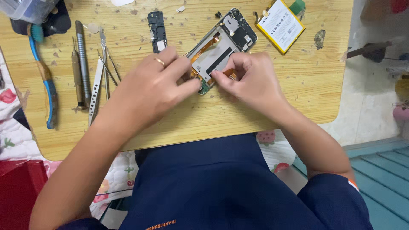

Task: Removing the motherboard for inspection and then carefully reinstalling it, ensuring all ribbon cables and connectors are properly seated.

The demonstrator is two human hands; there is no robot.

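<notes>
1. The opened smartphone chassis with back cover off point(221, 51) lies on the pale wooden tabletop point(272, 106); its yellow-edged white battery point(280, 24) and black plastic shield plate point(157, 30) lie apart from the chassis.
2. Orange flex cables and the boards are unremoved.
3. Long axis runs diagonally, upper end pointing far-right.
4. Left hand point(155, 87) fingers press the chassis's lower end; right hand point(251, 81) fingers pinch the flex there.
</notes>
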